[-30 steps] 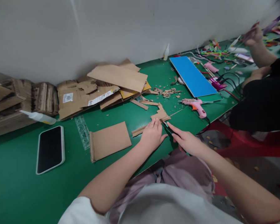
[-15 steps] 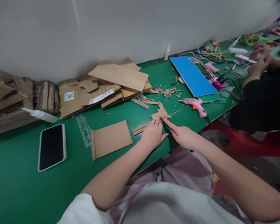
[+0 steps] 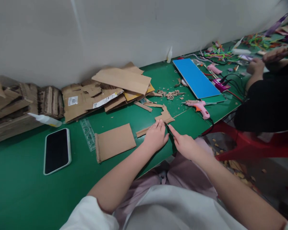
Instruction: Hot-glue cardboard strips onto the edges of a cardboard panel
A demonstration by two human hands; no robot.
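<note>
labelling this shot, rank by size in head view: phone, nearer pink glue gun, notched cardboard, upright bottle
Phone
Glue gun and notched cardboard: too alike to rank, left hand may hide some cardboard
Upright bottle

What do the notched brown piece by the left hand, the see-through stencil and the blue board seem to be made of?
Notched brown piece by the left hand: probably cardboard, matte, judging by its plain brown face.
Stencil: likely clear plastic, since the green tabletop shows through.
Blue board: smooth, even face with a paler edge; perhaps foam board or coated card, I can't tell which.
</note>
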